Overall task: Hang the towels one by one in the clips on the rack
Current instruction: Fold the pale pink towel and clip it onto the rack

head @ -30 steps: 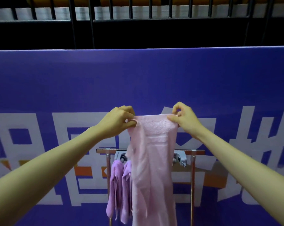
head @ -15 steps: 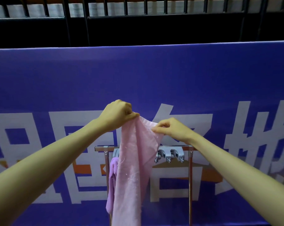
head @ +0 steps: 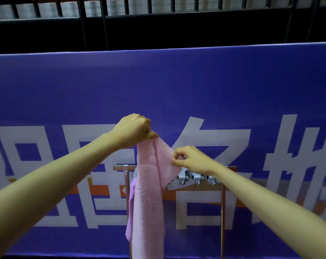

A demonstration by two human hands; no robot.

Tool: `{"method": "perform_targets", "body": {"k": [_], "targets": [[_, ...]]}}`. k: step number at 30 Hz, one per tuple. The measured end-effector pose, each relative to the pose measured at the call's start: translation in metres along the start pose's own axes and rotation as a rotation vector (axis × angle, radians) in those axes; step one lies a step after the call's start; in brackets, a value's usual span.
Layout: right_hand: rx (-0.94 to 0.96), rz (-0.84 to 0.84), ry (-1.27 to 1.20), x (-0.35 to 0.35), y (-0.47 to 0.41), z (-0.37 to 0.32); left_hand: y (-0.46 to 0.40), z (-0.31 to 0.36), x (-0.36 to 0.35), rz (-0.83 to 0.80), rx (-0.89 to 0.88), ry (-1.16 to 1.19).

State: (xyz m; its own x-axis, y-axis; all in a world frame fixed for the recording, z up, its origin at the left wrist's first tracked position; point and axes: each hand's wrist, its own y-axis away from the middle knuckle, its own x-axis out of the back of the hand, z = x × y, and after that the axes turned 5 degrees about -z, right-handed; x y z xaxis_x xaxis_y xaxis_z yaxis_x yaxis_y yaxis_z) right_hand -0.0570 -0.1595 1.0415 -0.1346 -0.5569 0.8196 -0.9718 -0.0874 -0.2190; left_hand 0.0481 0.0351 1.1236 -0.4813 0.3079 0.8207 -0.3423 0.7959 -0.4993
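Pinched at its top corner in the closed left hand [head: 135, 130], the pink towel [head: 149, 193] hangs down in front of the rack [head: 222, 202], while the right hand [head: 193, 159] nips the towel's upper edge between thumb and fingertips, just above the rail. Behind everything stands a blue banner [head: 158, 86] with large white characters. At the rack's left end a purple towel [head: 131, 208] already hangs, mostly hidden by the pink one. Three grey clips [head: 196, 177] show empty along the rail toward its right end. The step in hand seems to be gathering a corner for clipping; next, that corner needs lowering and pushing into the nearest free clip.
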Motion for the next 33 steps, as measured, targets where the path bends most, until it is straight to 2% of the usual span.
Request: {"method": "perform_targets", "body": {"k": [5, 12, 20, 27, 33], "targets": [[-0.016, 0.113, -0.09, 0.013, -0.001, 0.011, 0.01, -0.013, -0.009, -0.048, 0.029, 0.045], [0.029, 0.148, -0.133, 0.026, 0.007, 0.02, 0.015, -0.013, -0.019, -0.073, -0.076, 0.215], [0.05, 0.186, 0.022, 0.034, 0.018, 0.031, 0.013, -0.012, -0.032, -0.115, -0.166, 0.35], [0.069, 0.206, 0.038, 0.036, 0.024, 0.031, 0.01, -0.006, -0.038, -0.101, -0.138, 0.423], [0.071, 0.255, 0.001, 0.039, 0.027, 0.031, 0.011, 0.0, -0.038, -0.117, -0.047, 0.511]]}}
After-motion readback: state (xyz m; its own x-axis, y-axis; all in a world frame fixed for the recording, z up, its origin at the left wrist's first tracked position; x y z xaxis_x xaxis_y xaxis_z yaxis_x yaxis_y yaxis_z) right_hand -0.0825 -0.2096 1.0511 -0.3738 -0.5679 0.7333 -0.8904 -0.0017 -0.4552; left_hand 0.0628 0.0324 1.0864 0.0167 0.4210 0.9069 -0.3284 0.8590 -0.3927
